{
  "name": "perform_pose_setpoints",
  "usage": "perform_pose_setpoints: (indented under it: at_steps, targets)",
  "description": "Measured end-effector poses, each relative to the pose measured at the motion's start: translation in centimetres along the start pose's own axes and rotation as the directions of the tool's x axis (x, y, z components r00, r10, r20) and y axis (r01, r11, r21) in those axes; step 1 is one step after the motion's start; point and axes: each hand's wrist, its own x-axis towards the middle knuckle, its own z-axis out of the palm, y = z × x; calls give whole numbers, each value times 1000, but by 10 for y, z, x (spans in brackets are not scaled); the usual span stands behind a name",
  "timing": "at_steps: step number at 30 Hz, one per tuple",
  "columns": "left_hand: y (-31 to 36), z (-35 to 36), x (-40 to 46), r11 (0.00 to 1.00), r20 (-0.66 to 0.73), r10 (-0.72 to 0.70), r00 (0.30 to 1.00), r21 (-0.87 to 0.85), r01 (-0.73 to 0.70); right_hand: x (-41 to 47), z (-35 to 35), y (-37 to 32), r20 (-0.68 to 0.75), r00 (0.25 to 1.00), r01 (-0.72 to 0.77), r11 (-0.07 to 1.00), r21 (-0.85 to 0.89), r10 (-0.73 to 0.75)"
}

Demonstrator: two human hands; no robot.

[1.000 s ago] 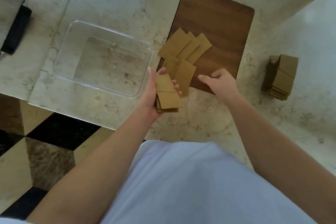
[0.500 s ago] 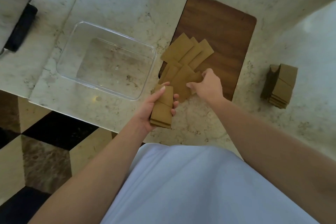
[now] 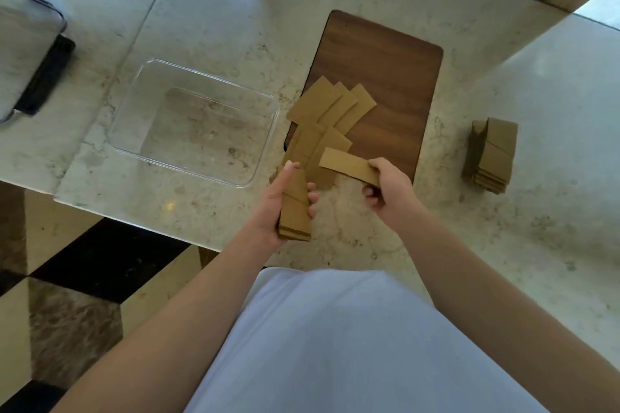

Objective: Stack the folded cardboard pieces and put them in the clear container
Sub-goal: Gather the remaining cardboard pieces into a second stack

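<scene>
Head view: the right hand (image 3: 389, 189) has its fingers (image 3: 369, 192) curled under one end of a single folded cardboard piece (image 3: 347, 166), the thumb on top, so that the strip is pinched and held level just above the near edge of the wooden board (image 3: 385, 54); held this way, its free end points toward the other hand, presumably so it can be laid on the gathered pile. The left hand (image 3: 285, 203) is wrapped round a small stack of folded pieces (image 3: 295, 211), thumb along one long side and fingertips on the other, which keeps the edges squared while more are added. Beyond both hands, loose pieces (image 3: 330, 104) are fanned out and overlapping on the board's near-left corner, some spilling off it onto the marble worktop (image 3: 503, 245); these are judged not yet collected. Left of the board, just beside it, the clear container (image 3: 198, 121) is seen with nothing inside, so the placing step is not yet begun. Well to the right of the board, a separate neat stack (image 3: 491, 154) rests on the worktop. Far left of the board, a dark-edged tray (image 3: 40, 54) is partly in view.
</scene>
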Motion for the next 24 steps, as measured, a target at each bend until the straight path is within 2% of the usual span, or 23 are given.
perform_pose_setpoints:
  at_steps: [1,3,5,7,10,12,14,15,16,18,21,24]
  targets:
    - [-2,4,1,998,-19,38,999,51,-37,-6,4,3,20,1000,-6,1000,-27,7]
    - [-3,12,4,986,-46,102,994,141,-95,-20,14,12,182,982,-27,987,-160,57]
    - [0,16,9,982,-25,131,991,142,-126,-33,20,22,336,928,-42,942,-332,160]
    - [7,16,12,987,-4,136,991,83,-135,-39,20,26,387,885,-25,855,-518,260]
    - [13,11,14,991,15,116,993,72,-117,-36,13,13,365,863,63,641,-765,351]
    - [14,8,14,997,34,59,998,45,-61,-19,8,-1,248,933,49,590,-806,260]
    - [14,3,10,1000,44,-2,999,1,2,4,3,-15,121,993,90,595,-798,12]
    - [15,1,9,999,47,-36,998,-30,38,16,2,-21,88,988,145,561,-815,-128]
    - [16,-2,9,996,57,-65,996,-53,68,27,2,-25,83,966,203,517,-832,-246]
    - [17,-7,8,993,105,-99,990,-52,105,44,8,-30,143,915,304,413,-859,-376]
    - [17,-10,7,993,192,-121,974,15,120,56,24,-31,269,845,414,249,-875,-462]
    - [15,-8,8,989,181,-143,973,71,132,61,30,-24,300,790,437,148,-887,-535]
